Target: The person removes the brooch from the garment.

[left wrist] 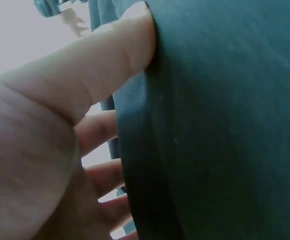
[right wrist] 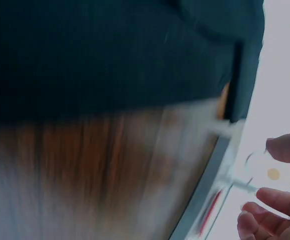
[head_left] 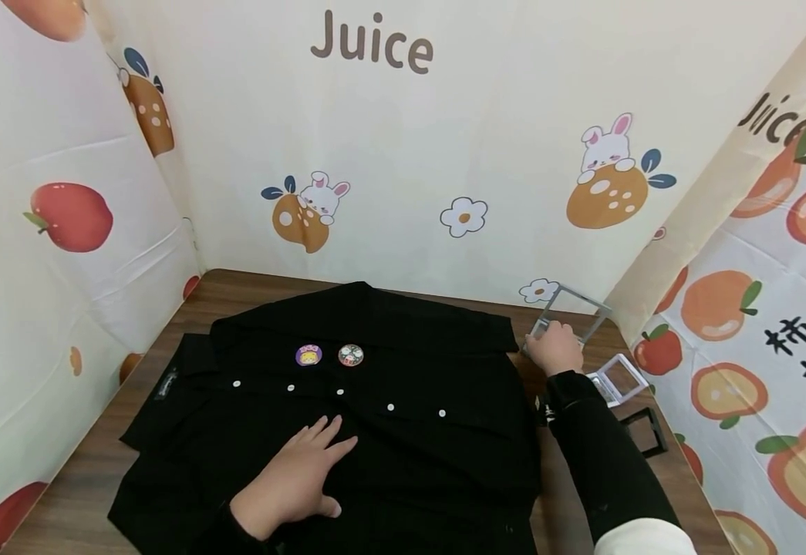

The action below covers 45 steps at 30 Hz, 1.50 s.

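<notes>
A black button-up shirt [head_left: 403,462] lies spread on the wooden table, with white buttons down its front. Two round badges, one purple and yellow [head_left: 308,354] and one multicoloured [head_left: 350,354], sit on it above the button row. My left hand [head_left: 291,482] rests on the shirt below the buttons, fingers spread. At the back right, my right hand [head_left: 557,348] is at a grey hinged display frame [head_left: 585,297], which stands unfolded. In the right wrist view a gap shows between the thumb and the loosely bent fingers [right wrist: 279,202], beside the frame's grey edge [right wrist: 199,187].
A white hinged frame [head_left: 618,379] stands unfolded near the right edge, with a black frame [head_left: 645,432] in front of it. My right forearm [head_left: 604,455] passes beside the shirt's hem. Fruit-printed cloth [head_left: 389,154] walls the table [head_left: 62,509] at the back and sides.
</notes>
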### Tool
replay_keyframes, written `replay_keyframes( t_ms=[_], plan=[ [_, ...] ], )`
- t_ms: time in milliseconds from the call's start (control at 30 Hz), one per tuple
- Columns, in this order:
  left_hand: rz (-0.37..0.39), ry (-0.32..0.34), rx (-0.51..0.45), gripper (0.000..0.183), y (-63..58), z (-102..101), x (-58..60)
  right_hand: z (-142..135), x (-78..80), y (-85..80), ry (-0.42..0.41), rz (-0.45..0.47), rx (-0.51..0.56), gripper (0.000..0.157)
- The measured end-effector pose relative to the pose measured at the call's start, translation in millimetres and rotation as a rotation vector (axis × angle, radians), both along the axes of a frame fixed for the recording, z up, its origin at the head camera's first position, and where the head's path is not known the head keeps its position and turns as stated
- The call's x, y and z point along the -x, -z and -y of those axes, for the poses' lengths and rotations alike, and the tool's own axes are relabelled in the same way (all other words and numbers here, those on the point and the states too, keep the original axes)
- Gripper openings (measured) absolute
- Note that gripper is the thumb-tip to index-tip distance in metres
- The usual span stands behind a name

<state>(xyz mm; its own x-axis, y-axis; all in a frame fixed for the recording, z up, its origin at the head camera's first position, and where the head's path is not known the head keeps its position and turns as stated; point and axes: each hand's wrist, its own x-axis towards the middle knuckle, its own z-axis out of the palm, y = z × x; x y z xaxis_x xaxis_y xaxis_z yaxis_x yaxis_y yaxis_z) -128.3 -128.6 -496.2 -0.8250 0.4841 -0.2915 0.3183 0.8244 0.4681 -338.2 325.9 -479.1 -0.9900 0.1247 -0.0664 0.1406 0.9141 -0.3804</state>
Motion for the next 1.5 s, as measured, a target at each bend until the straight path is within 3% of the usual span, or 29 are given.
replay_keyframes(
  t_ms=[133, 300, 433, 600, 833, 967, 1133, 1333, 1500],
  plan=[
    [-0.032, 0.039, 0.005, 0.08, -3.6, 10, 1.8, 19, -6.7, -5.1, -0.068, -0.02, 0.055, 0.065],
    [-0.028, 0.053, 0.002, 0.07, -16.8, 26, 8.9, 51, -17.6, -12.8, -0.143, -0.06, 0.077, 0.06],
    [-0.053, 0.057, 0.013, 0.06, -30.1, 36, 18.8, 83, -25.4, -9.8, -0.215, -0.087, 0.075, 0.053],
    [-0.131, 0.098, 0.022, 0.052, -41.6, 44, 32.3, 123, -40.9, -3.3, -0.307, -0.057, 0.068, 0.05],
    [-0.255, 0.116, 0.007, 0.054, -39.9, 50, 54.8, 170, -63.5, -5.6, -0.486, -0.043, -0.028, 0.048],
    [-0.308, 0.094, -0.028, 0.057, -37.9, 53, 71.5, 190, -70.8, -8.8, -0.577, -0.054, -0.093, 0.048],
    [-0.318, 0.013, -0.102, 0.059, -38.5, 57, 98.6, 210, -71.6, -15.4, -0.627, -0.093, -0.116, 0.048],
    [-0.322, -0.1, -0.159, 0.061, -35.8, 60, 130.0, 228, -61.2, -20.7, -0.616, -0.104, -0.092, 0.048],
    [-0.307, -0.134, -0.118, 0.066, -26.7, 59, 144.3, 241, -50.4, -15.9, -0.587, -0.044, -0.052, 0.049]
  ],
)
